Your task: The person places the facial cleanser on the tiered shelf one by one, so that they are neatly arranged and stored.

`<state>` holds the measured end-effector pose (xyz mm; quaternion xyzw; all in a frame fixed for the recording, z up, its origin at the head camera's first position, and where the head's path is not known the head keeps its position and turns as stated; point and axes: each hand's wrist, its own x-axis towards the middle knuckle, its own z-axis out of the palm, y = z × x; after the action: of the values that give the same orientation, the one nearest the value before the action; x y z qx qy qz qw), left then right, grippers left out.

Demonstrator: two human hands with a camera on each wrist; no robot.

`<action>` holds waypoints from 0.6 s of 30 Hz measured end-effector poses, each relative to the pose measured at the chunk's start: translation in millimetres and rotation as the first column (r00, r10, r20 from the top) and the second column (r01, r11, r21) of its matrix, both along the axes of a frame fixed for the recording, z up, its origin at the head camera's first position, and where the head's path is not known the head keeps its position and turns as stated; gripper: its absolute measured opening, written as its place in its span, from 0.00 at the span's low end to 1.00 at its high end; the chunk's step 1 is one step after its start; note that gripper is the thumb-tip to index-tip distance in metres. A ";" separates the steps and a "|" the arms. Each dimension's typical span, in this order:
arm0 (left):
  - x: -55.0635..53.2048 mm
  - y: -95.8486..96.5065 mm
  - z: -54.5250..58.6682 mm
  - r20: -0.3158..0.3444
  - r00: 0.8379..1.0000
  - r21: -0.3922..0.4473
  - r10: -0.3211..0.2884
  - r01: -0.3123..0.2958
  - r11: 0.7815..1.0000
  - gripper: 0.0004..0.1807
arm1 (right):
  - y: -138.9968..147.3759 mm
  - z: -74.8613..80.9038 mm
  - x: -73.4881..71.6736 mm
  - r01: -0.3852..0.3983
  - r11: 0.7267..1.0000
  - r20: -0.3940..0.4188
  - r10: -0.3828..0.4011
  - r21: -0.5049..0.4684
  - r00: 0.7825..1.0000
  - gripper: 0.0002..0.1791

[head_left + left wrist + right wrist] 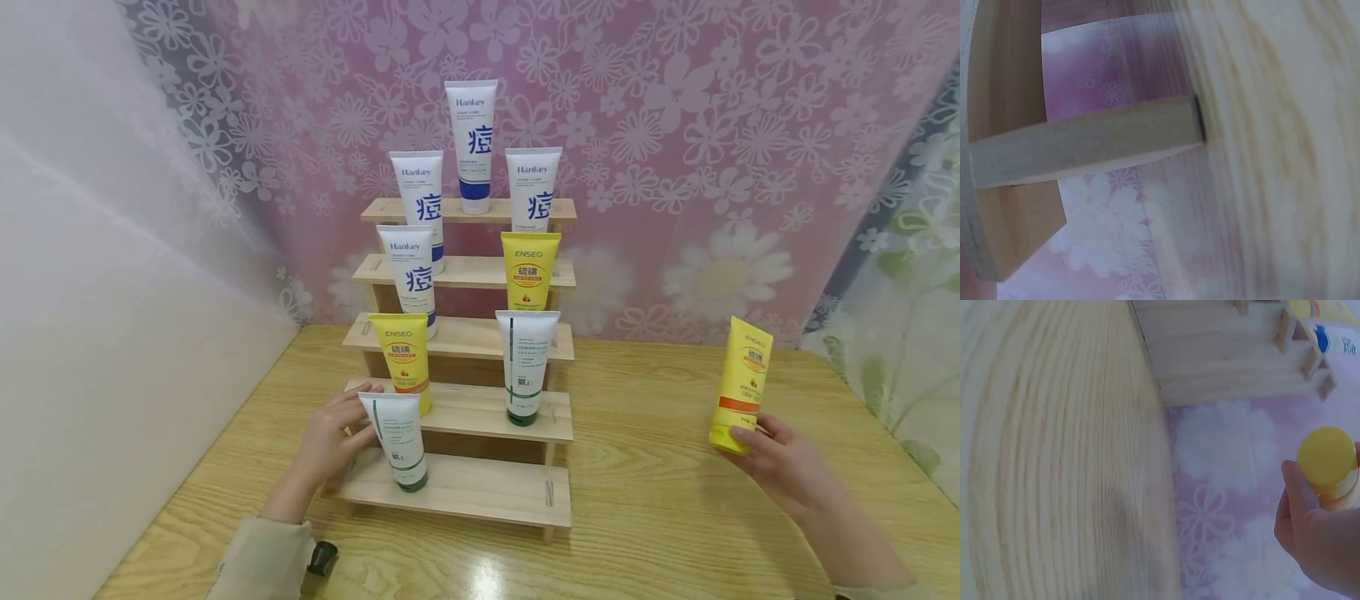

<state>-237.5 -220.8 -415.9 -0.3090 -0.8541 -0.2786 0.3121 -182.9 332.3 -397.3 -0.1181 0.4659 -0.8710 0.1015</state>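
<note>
A stepped wooden display rack (480, 487) bears tubes on its levels. My left hand (330, 442) grips the rack's left side, fingers over the second-lowest step's end, thumb lower, partly behind a white-and-green tube (396, 437) on the lowest step. Just above those fingers stands a yellow tube (401, 354). To the right of the rack my right hand (783, 467) holds another yellow tube (744, 383) near its cap, slightly tilted, above the table. In the right wrist view the round yellow cap (1325, 456) sits between thumb and fingers. The left wrist view shows rack wood (1085, 147), no hand.
Higher up stand several white-and-blue tubes (472, 142), a yellow tube (530, 271) and, on the right of the second-lowest step, a white-and-green tube (527, 362). A floral curtain (675, 167) hangs behind the wood-grain table (637, 500). A white wall (112, 292) rises at left.
</note>
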 end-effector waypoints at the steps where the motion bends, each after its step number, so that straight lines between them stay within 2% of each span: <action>1: 0.0 0.0 0.1 0.000 1.000 0.000 0.000 0.000 1.000 0.15 | -3.5 0.7 1.5 0.007 1.000 -0.012 -0.007 0.017 1.000 0.20; 4: -0.1 0.2 0.4 -0.005 1.000 -0.002 -0.003 0.003 1.000 0.15 | -13.9 2.7 5.8 0.047 0.990 -0.075 -0.037 0.134 0.996 0.21; 6: 0.1 0.4 0.8 -0.008 1.000 -0.004 -0.003 0.003 1.000 0.15 | -21.0 4.2 8.7 0.080 0.970 -0.109 -0.056 0.228 0.992 0.21; 11: 0.8 0.9 1.4 -0.005 1.000 -0.006 0.000 0.000 1.000 0.15 | -42.3 9.0 17.8 0.189 0.875 -0.187 -0.116 0.445 0.976 0.25; 15: 0.6 1.3 1.7 -0.004 1.000 -0.005 -0.004 0.004 1.000 0.14 | -59.7 14.3 25.9 0.261 0.798 -0.222 -0.163 0.543 0.961 0.28; 18: 0.0 1.1 1.4 -0.005 1.000 -0.001 -0.010 0.010 1.000 0.14 | -72.1 17.4 31.5 0.284 0.745 -0.227 -0.181 0.604 0.957 0.29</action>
<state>-237.5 -219.7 -414.5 -0.3142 -0.8519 -0.2790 0.3124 -151.4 260.2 -379.9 -0.0848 0.7478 -0.6584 -0.0106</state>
